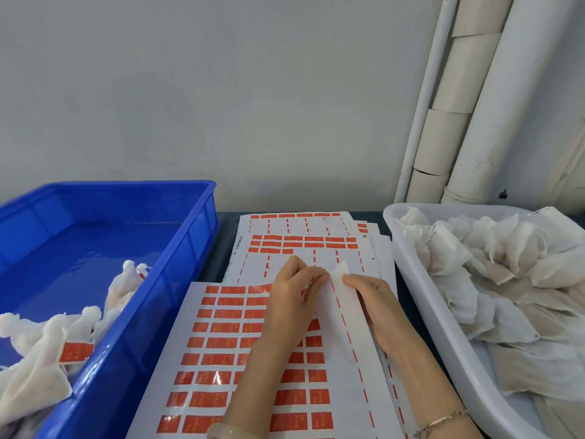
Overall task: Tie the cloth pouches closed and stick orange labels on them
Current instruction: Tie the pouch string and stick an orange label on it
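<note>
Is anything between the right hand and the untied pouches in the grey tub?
Nothing visible blocks the way. The right hand rests on the label sheets, and the grey tub of untied pouches stands open beside it; only the tub's rim lies between.

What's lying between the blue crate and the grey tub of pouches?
Head view: stacked sheets of orange labels on the dark table; over them the left hand pinches a white piece and the right hand touches it.
</note>
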Tool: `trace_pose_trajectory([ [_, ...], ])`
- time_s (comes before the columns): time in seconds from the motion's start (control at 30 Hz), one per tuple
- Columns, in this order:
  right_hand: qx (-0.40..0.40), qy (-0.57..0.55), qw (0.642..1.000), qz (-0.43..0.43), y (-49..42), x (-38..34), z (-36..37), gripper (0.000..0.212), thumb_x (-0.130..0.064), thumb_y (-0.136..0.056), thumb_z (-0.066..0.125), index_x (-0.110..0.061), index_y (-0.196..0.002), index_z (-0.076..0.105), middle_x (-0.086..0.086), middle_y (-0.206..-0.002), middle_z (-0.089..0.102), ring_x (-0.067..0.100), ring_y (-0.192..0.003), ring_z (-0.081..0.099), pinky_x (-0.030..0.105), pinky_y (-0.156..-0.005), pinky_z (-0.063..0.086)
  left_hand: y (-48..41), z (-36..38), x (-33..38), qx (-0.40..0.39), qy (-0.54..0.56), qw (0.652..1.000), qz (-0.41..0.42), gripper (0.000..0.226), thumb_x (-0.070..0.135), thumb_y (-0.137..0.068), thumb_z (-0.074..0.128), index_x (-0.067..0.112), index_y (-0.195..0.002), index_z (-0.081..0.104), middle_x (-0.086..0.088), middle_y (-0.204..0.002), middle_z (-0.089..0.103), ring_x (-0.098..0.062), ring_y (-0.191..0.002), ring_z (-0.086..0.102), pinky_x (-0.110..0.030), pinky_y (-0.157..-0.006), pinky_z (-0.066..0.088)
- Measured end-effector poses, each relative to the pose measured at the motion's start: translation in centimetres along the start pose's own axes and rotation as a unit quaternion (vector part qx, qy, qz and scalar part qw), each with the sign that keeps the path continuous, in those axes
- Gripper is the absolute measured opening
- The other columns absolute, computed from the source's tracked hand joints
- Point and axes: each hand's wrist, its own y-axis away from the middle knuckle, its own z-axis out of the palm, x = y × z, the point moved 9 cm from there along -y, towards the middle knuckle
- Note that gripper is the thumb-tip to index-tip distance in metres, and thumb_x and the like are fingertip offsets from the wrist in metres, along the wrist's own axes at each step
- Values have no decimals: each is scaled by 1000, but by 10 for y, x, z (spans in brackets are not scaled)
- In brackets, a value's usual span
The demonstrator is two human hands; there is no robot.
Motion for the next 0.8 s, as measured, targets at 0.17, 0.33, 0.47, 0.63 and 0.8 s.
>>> trace_pose_trajectory([
  [0.17, 8, -5, 1000, -13, 1, -4, -2, 15, -27, -91, 62, -25, -77, 67, -1, -72, 72, 26, -72, 65, 46, -82, 52, 2, 2, 3, -8, -42, 999, 11, 20, 25, -86, 65, 18, -104, 71, 17, -93, 49, 3, -81, 50, -4, -74, 43],
  [0.33, 9, -12, 1000, -11, 0, -1, -3, 8, -27, -91, 62, -23, -85, 66, 1, -75, 72, 25, -70, 65, 43, -77, 54, 2, -1, -1, 23, 18, 999, -43, 14, 24, -87, 64, 19, -99, 69, 17, -93, 52, 5, -89, 52, -1, -77, 43],
  [0.47, 13, -14, 1000, -13, 0, -2, -4, 7, -27, -90, 63, -22, -86, 65, -2, -71, 73, 23, -69, 66, 40, -72, 54, 1, -8, -6, 29, 34, 997, -67, 12, 25, -86, 67, 24, -97, 71, 21, -89, 53, 4, -93, 51, -4, -75, 45],
  [0.63, 3, -1, 999, -50, 7, -14, -2, 9, -27, -91, 62, -27, -83, 66, -5, -74, 73, 20, -69, 68, 32, -64, 53, 2, -10, 1, -1, 30, 999, -32, 28, 34, -80, 70, 25, -107, 72, 19, -81, 49, 3, -86, 48, -4, -70, 43],
  [0.8, -9, 65, 988, -136, 18, -33, 4, 7, -28, -88, 65, -26, -84, 71, -3, -82, 74, 25, -78, 68, 33, -71, 57, 0, -8, 5, -3, 22, 1000, -18, 26, 25, -79, 72, 17, -103, 75, 20, -77, 47, -2, -72, 50, -2, -66, 41],
])
